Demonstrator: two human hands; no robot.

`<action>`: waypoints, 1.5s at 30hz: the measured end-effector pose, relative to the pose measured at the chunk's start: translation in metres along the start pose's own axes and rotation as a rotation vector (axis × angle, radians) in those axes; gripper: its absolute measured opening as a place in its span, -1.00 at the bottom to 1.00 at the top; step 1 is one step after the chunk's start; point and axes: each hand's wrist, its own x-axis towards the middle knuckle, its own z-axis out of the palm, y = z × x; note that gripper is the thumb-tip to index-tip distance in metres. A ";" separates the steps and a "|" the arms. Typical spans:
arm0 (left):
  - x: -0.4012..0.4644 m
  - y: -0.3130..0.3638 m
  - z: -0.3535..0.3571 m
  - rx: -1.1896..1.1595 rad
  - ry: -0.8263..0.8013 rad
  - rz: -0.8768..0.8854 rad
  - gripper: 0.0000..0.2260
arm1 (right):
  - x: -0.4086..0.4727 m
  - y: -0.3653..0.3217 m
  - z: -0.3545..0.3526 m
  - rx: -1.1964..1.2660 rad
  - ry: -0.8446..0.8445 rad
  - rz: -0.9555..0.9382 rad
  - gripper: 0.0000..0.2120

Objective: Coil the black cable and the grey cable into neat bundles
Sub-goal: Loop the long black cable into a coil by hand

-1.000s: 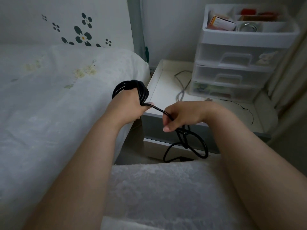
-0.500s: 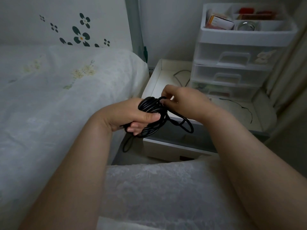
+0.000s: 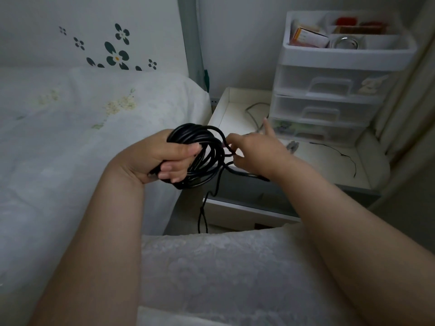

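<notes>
While our left hand is clenching the black cable as a bundle of stacked loops, with the thumb lying across the top of the coil and the fingers curling under it, our right hand is pinching a strand of the same cable just beside the coil's right edge, its index finger sticking out straight toward the drawers. The coil is sitting between the two hands, touching both. From the bundle a loose tail is hanging down past the bedside table toward the floor, and another strand is running under our right wrist.

Compared with half a second ago, we are holding the coil more upright and a little higher, so its loops are facing us as a fuller ring, and our right hand is now working at the coil's right edge instead of reaching over its top.

Further out, the grey cable is lying uncoiled on the white tabletop, well apart from our hands, next to the plastic drawer unit. A thin black wire is trailing across the table's right part. The bed is lying to our left.
</notes>
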 end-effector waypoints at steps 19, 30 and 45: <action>0.025 -0.008 -0.003 -1.029 0.729 0.423 -0.58 | -0.011 -0.024 0.015 0.239 -0.395 -0.056 -0.81; 0.052 -0.009 0.019 -0.435 1.158 0.468 -0.56 | -0.017 -0.029 -0.005 1.025 -0.389 0.014 -0.67; 0.082 -0.039 0.019 1.000 0.878 -0.041 -0.78 | -0.011 -0.025 0.004 0.610 0.041 -0.106 -0.71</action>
